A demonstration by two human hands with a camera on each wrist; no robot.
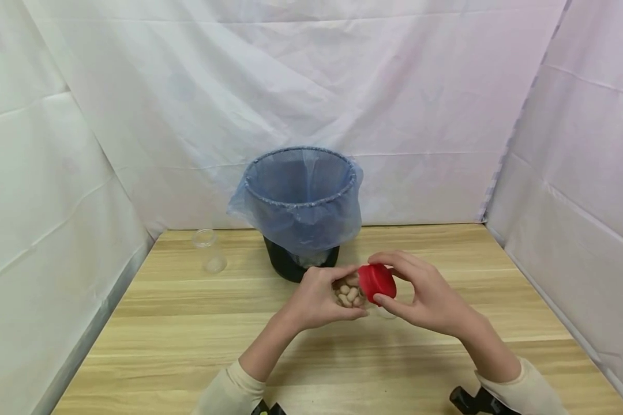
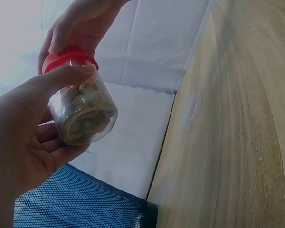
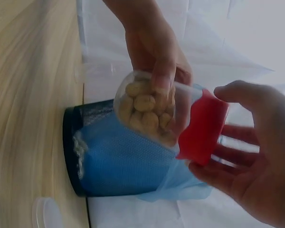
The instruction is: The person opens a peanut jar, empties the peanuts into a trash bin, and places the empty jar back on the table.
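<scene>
A clear jar (image 3: pixel 145 107) part-filled with tan, nut-like pieces is held above the table, tilted on its side. My left hand (image 1: pixel 322 297) grips its body, thumb along one side and fingers beneath, as the left wrist view also shows. On the jar's mouth sits a red lid (image 1: pixel 378 282) with a wavy lower edge. My right hand (image 1: pixel 420 294) holds this lid between thumb and fingers. Part of the jar is hidden behind the left fingers in the head view. Below the hands, a clear round lid (image 3: pixel 48 213) lies flat on the table.
A black mesh bin (image 1: pixel 280 259) with a blue bag liner (image 1: pixel 311 222) over its rim stands behind the hands. To its left is a clear container (image 1: pixel 207 251). White cloth (image 1: pixel 420 115) surrounds the back and sides of the wooden table (image 1: pixel 187 346).
</scene>
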